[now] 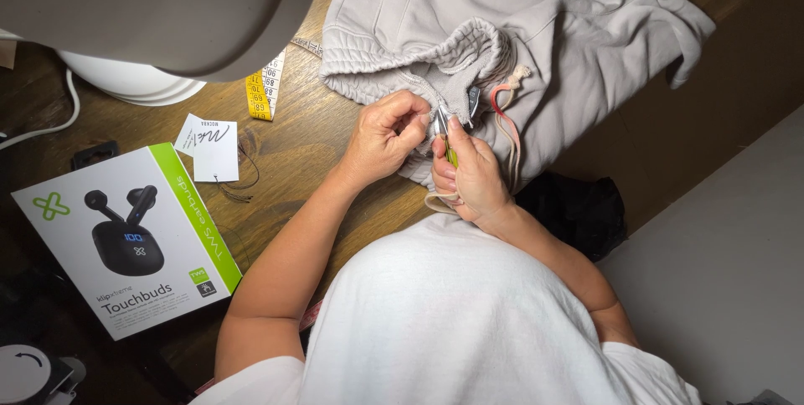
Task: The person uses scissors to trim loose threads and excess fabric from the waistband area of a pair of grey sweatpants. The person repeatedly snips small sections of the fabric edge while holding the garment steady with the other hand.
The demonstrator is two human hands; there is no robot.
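Observation:
A light grey sweatshirt-like garment [536,28] lies spread on the dark wooden table [301,145]. My left hand [387,135] pinches the fabric near its ribbed hem. My right hand [471,172] holds a small metal tool with a green handle [446,139], its tip against the same spot of cloth. A pinkish cord [506,124] with a frayed end runs beside my right hand and loops under it. The exact kind of tool is hard to tell.
A white and green earbuds box [126,237] lies at the left. A paper tag [209,147] and a yellow measuring tape [261,93] sit behind it. A white machine body [151,11] overhangs the top left. Black cloth [578,208] lies at my right.

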